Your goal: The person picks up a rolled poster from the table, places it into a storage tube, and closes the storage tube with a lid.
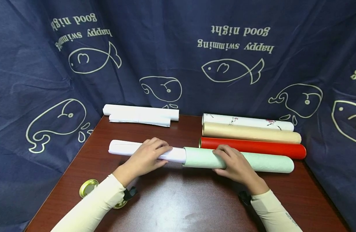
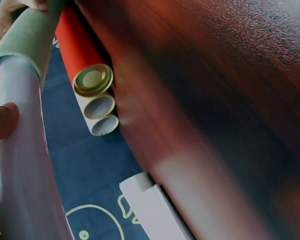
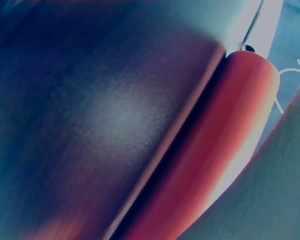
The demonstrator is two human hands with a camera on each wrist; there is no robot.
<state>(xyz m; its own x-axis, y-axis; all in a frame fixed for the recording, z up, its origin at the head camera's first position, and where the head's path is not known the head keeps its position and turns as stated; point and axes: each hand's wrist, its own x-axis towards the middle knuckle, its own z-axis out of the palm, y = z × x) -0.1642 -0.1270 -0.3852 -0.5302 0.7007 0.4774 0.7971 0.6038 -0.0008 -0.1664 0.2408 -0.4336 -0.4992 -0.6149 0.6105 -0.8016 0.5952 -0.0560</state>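
A roll of white paper (image 1: pixel 175 154) reaches partly into the near end of a pale green cardboard tube (image 1: pixel 268 161). My left hand (image 1: pixel 149 154) grips the roll close to the tube's mouth, and its thumb shows on the paper in the left wrist view. My right hand (image 1: pixel 233 162) holds the green tube around its middle. In the left wrist view the tube's rim (image 2: pixel 20 56) circles the paper roll (image 2: pixel 20 165). How far the paper goes inside is hidden. The right wrist view shows the green tube (image 3: pixel 260 200) but not the right hand.
Behind the green tube lie a red tube (image 1: pixel 253 146), a tan tube (image 1: pixel 250 132) and a white flower-patterned tube (image 1: pixel 244 122). Two white paper rolls (image 1: pixel 140 112) lie at the back left. A gold lid (image 1: pixel 87 188) sits front left; another is partly under the left forearm.
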